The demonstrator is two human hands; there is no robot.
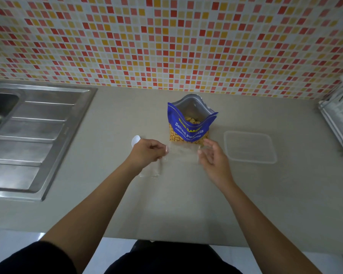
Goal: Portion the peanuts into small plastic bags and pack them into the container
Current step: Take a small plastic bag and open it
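Note:
A blue pouch of salted peanuts [190, 123] stands open on the beige counter, with nuts visible inside. Just in front of it I hold a small clear plastic bag [183, 154] stretched between both hands. My left hand [150, 152] pinches its left edge with curled fingers. My right hand [212, 156] has its fingertips at the right edge, fingers loosely bent; the grip itself is hard to make out. More clear bags [150, 171] lie flat under my left wrist. A clear plastic container [249, 147] sits to the right of the pouch.
A small white spoon-like object [135, 140] lies just beyond my left hand. A steel sink with drainboard [32, 135] fills the left side. A wire rack [339, 119] stands at the right edge. The tiled wall runs behind the counter.

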